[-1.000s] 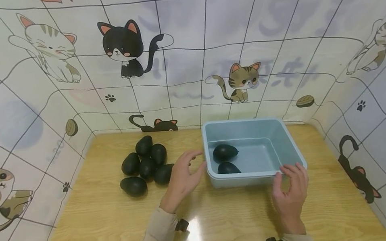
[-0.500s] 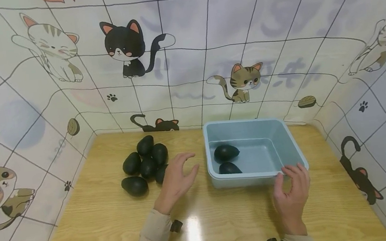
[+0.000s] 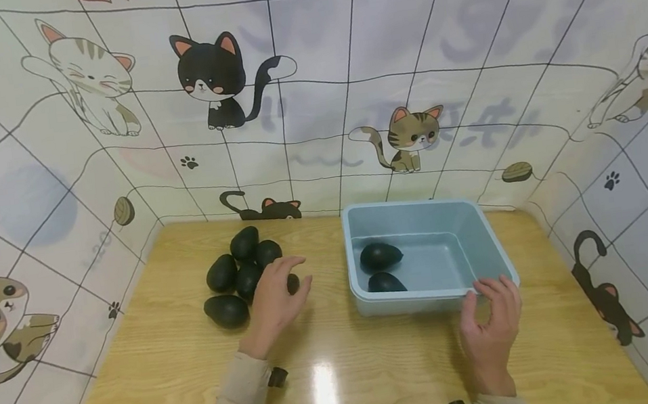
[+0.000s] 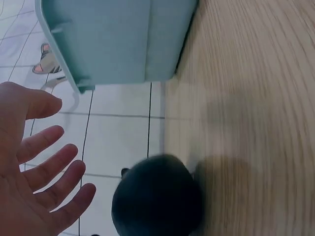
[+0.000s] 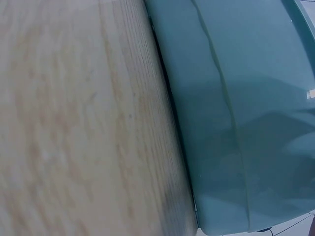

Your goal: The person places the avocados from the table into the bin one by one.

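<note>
My left hand [image 3: 274, 306] hovers at the right side of a group of dark avocados [image 3: 226, 312], its fingers loosely spread with nothing between them. Just past its thumb and fingers shows one avocado [image 3: 293, 284], partly covered by the hand. In the left wrist view, an avocado [image 4: 157, 196] stands apart from the fingers of the left hand [image 4: 42, 162]. A light blue plastic bin [image 3: 410, 296] holds two avocados [image 3: 380, 256] at its left side. At the bin's front right corner, my right hand [image 3: 491, 330] has relaxed fingertips touching the rim.
The wooden table [image 3: 372, 380] meets a cat-patterned wall [image 3: 312, 108] behind the bin and avocados. Similar side walls rise at left and right. The right wrist view shows the bin's side wall [image 5: 211, 123] close to the table surface [image 5: 74, 123].
My left hand has moved left, from beside the bin to the avocados. The right hand stays at the bin's corner, and the bin has not moved.
</note>
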`<state>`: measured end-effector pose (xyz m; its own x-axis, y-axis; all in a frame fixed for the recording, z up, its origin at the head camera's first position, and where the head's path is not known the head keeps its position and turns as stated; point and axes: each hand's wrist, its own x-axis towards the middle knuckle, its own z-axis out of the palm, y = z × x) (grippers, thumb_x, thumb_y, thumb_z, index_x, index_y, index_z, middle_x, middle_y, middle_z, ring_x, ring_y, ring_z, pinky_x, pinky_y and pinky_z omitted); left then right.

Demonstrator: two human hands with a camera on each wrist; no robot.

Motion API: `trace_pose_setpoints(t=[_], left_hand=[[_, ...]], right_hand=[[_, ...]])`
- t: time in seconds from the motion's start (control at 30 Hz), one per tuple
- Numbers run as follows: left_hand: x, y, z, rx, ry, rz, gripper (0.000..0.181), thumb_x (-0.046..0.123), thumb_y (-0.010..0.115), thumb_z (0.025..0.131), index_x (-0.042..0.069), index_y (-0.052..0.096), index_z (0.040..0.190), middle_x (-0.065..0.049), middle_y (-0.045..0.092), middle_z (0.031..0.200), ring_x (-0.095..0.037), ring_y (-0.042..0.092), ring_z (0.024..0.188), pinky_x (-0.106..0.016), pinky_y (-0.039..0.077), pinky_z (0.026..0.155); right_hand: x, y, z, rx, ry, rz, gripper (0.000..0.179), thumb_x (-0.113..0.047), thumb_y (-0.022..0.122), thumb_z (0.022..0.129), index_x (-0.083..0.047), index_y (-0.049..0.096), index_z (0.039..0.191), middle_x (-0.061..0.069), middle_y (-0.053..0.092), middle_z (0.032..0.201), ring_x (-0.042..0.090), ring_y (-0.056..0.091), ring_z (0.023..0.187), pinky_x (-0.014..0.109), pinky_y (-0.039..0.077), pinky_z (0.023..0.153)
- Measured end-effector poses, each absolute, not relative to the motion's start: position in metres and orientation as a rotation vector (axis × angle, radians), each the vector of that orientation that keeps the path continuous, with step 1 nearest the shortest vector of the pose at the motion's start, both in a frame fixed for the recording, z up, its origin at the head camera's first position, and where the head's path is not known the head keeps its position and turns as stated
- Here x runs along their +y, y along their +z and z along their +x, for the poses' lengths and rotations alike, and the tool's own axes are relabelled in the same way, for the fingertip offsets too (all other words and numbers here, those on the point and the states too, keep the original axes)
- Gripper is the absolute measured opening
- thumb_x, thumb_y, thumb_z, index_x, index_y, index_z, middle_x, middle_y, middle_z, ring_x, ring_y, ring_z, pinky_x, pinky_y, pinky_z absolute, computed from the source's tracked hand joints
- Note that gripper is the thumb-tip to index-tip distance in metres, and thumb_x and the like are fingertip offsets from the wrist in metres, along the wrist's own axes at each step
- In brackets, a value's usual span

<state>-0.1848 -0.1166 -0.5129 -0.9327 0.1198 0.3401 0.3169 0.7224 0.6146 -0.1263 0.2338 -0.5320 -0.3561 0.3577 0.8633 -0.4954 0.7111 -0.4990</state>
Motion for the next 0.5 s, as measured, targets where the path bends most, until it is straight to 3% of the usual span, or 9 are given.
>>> trace_pose_setpoints(t=[0.17, 0.5], left_hand=[[-0.128, -0.516, -0.183, -2.701, -1.033, -0.284, 0.037, 0.032, 0.072, 0.102, 0.016, 0.071, 0.135, -0.008, 0.066, 0.143, -0.032, 0.061, 0.134, -0.051, 0.053, 0.11], [-0.137, -0.524, -0.18, -2.745, -1.01, -0.236, 0.039, 0.031, 0.073, 0.101, 0.012, 0.071, 0.135, -0.011, 0.066, 0.143, -0.035, 0.06, 0.135, -0.052, 0.051, 0.112]], right_hand=[[0.231, -0.527, -0.125, -1.718, 0.892, 0.113, 0.014, 0.008, 0.064, 0.086, 0.018, 0.067, 0.095, 0.035, 0.068, 0.1, 0.055, 0.058, 0.116, 0.046, 0.038, 0.122], [0.237, -0.534, -0.124, -1.754, 0.89, 0.103, 0.014, 0.007, 0.065, 0.087, 0.017, 0.068, 0.096, 0.035, 0.068, 0.101, 0.06, 0.056, 0.112, 0.046, 0.037, 0.123]])
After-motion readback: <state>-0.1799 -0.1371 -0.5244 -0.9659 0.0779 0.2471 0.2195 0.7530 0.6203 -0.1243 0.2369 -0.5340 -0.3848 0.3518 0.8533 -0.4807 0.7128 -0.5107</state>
